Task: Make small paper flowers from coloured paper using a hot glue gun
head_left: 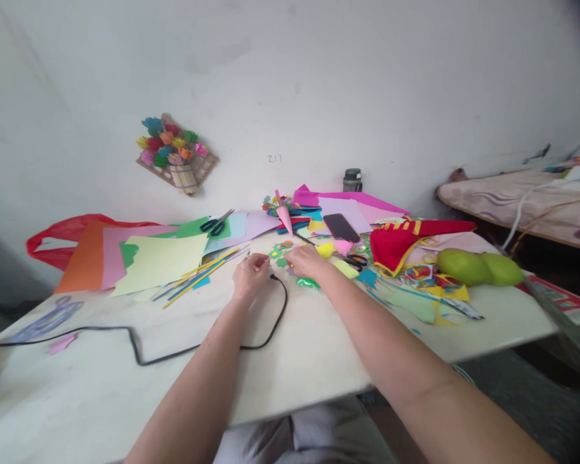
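My left hand (pixel 251 274) is over the middle of the table with its fingers curled in a pinch. A small red bit shows at its fingertips, too small to name. Just right of it, my right hand (pixel 307 261) reaches down with fingers pinched together at the green paper cut-outs (pixel 276 250); what they hold, if anything, is hidden. A black cable (pixel 284 303) ends close to my left hand. Below my right hand lies a shiny green piece (pixel 308 283). A pink paper cone (pixel 284 218) with colourful paper bits stands behind my hands.
Coloured paper sheets (pixel 159 258), yellow and blue strips (pixel 198 280) and scissors (pixel 216 224) lie left. Rightward are a phone (pixel 341 227), more scissors (pixel 356 261), red cloth (pixel 391 248), green fruits (pixel 478 267) and a cutter knife (pixel 464 308). A bottle (pixel 352 180) stands by the wall.
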{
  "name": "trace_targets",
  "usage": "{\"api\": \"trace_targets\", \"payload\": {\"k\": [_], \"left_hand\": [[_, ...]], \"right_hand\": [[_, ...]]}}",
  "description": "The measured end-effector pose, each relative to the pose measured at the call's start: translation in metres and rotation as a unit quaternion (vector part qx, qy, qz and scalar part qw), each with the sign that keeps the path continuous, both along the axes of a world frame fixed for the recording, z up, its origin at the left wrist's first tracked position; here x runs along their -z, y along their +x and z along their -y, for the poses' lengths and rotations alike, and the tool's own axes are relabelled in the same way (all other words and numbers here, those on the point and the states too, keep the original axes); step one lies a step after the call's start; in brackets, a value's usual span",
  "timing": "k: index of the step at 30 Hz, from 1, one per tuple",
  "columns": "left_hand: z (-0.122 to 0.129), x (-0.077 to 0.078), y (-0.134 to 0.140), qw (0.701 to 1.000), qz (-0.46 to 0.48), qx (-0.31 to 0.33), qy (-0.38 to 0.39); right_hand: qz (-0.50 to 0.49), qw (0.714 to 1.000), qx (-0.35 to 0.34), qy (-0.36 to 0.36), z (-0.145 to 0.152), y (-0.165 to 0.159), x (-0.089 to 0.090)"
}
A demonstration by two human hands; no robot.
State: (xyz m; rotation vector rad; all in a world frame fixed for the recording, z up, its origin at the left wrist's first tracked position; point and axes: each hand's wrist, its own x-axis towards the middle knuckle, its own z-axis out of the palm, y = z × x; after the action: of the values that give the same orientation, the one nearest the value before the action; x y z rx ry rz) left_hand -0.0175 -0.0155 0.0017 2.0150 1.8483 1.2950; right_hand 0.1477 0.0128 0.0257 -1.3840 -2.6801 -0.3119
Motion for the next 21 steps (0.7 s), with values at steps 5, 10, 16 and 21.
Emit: {"api": "trace_targets", "payload": {"k": [5,10,16,21], "left_hand": [[0.0,0.0,0.0,1.0,0.002,-0.001,0.001],[-0.001,0.0,-0.001,0.998,0.057,0.011,0.026],[0.001,-0.005,0.004,0.937,0.315,0.144,-0.057],[0.006,-0.009,0.006,0.907,0.371,0.18,-0.087]], "right_hand": [[-0.093,0.994,0.048,0.025,-0.006,0.006,-0.002],[-0.402,0.912,0.085,-0.019,-0.011,0.007,-0.005],[-0.631,0.749,-0.025,-0.198,-0.008,-0.005,-0.003],[-0.639,0.738,-0.043,-0.212,-0.01,-0.011,0.0]]}}
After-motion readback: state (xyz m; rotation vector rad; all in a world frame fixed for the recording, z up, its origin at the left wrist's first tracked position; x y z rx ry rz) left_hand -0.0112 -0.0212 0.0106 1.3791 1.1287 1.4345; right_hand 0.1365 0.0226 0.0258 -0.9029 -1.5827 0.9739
